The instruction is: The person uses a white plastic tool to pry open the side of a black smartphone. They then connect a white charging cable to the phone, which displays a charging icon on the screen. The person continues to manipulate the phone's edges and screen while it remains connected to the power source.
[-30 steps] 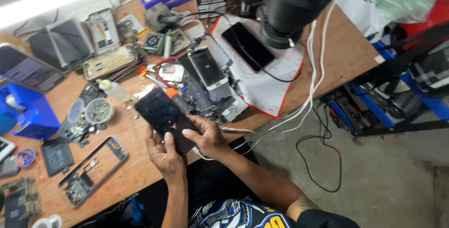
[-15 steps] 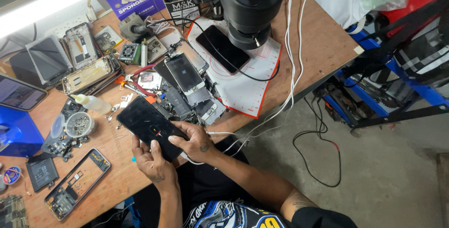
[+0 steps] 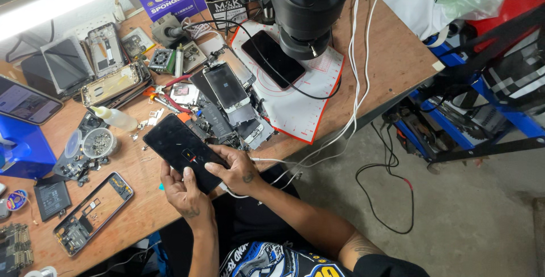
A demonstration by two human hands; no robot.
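Observation:
A black smartphone [image 3: 177, 145] lies tilted over the wooden bench's [image 3: 392, 61] front edge, gripped in both hands. My left hand [image 3: 184, 196] holds its lower end from below, thumb on the glass. From the right side my right hand [image 3: 237, 170] grips it, fingers lying on the screen beside a small red icon. A white cable [image 3: 267, 161] runs out from under my right hand toward the phone's lower end.
A black microscope [image 3: 306, 4] stands over another dark phone [image 3: 273, 58] on a white, red-edged mat [image 3: 318, 92]. Opened phones and parts [image 3: 227, 92], a phone frame [image 3: 93, 211], a screw tin [image 3: 100, 143], a small bottle [image 3: 116, 119] and a blue box [image 3: 22, 155] crowd the left. Cables [image 3: 392, 197] hang to the floor.
Both hands keep their hold on the black phone. My view has shifted, so the bench's things sit a little differently in the picture. My right fingers have shifted slightly on the screen.

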